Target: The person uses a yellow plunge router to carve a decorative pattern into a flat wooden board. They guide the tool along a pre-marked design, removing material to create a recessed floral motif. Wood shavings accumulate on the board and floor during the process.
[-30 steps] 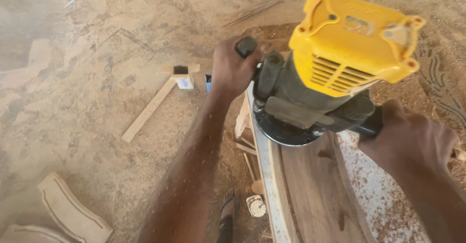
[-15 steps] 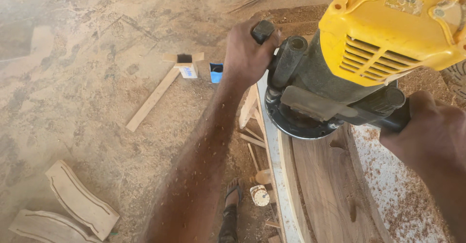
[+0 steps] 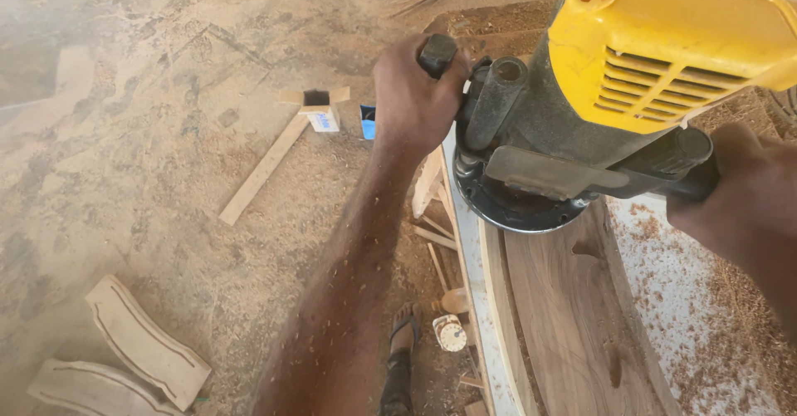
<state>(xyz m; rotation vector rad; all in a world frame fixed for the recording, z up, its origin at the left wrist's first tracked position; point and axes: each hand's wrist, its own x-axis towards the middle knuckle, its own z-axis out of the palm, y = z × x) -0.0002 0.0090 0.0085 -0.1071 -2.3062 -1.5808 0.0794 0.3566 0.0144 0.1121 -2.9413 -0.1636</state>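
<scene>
**Both hands on the router**

The yellow router (image 3: 598, 100) sits on the curved wooden board (image 3: 564, 325), at its near left edge. The left hand (image 3: 415, 100) has its fingers wrapped tight round the left knob; the right hand (image 3: 739, 200) clasps the right handle. Sawdust (image 3: 689, 300) lies along the board's right side.

router (image 3: 581, 92): yellow vented cap, dark grey body, black handles | curved board (image 3: 564, 316): brown, grained | floor (image 3: 166, 92): tan sawdust | small box (image 3: 322, 117): white-blue | carved panels (image 3: 141, 349): pale wood
</scene>
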